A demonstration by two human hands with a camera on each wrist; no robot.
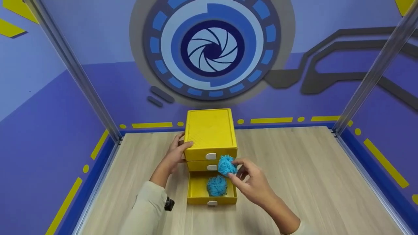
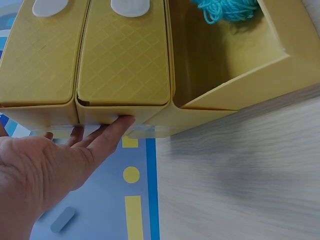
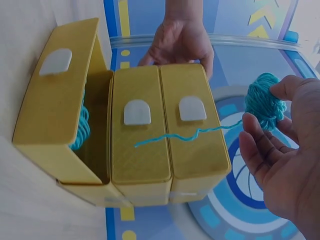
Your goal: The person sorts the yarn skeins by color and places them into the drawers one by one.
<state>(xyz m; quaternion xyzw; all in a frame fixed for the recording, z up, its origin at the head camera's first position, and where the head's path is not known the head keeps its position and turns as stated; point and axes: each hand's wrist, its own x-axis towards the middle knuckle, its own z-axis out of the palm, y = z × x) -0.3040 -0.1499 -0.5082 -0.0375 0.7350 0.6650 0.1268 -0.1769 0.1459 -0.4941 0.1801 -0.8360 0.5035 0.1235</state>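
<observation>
A yellow three-drawer box stands on the table, its bottom drawer pulled out and the upper two closed. Inside that drawer lies a blue ball of yarn. My right hand pinches a second blue yarn ball between thumb and fingers, just in front of the upper drawers. From this ball a loose strand trails across the drawer fronts in the right wrist view. My left hand rests on the box's left side, thumb over the top edge and fingers along the side wall.
White tabs serve as pulls on the drawer fronts. Behind the box rises a blue and purple panel with a round printed pattern. Metal posts stand at the table's back corners. Wood-grain tabletop extends on both sides.
</observation>
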